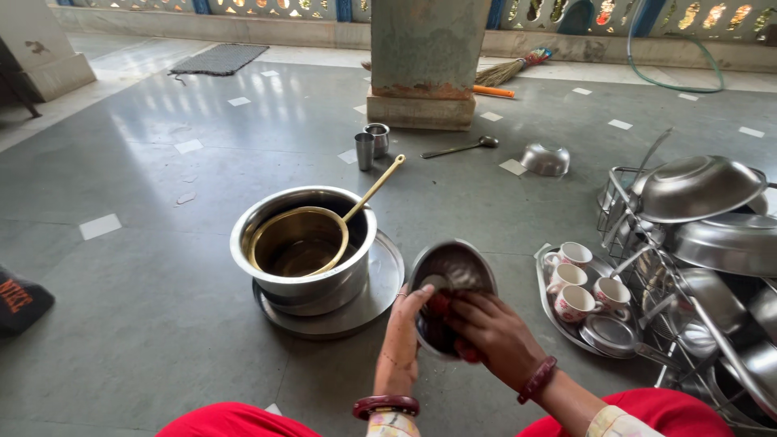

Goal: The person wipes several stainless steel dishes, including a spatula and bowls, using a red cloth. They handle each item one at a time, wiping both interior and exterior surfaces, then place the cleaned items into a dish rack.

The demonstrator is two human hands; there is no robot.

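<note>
Tilting toward the camera in the head view, a small steel bowl (452, 275) shows its dull, scuffed inside; the left hand (402, 340) grips its near rim from the left; the right hand (494, 328) has fingers clenched on a red scrubber (441, 304) pressed into it; it hangs above the grey floor (146, 267), just right of the big steel pot (303, 243) holding a brass strainer (312, 235), left of the tray of cups (579, 287).

Shiny steel, brass and glazed cups on polished stone

The small bowl (451, 271) and big pot (301, 243) are glossy steel; the strainer (301, 240) looks brass; the cups (576, 301) seem glazed ceramic; the floor (146, 243) is smooth, sheened stone.
</note>
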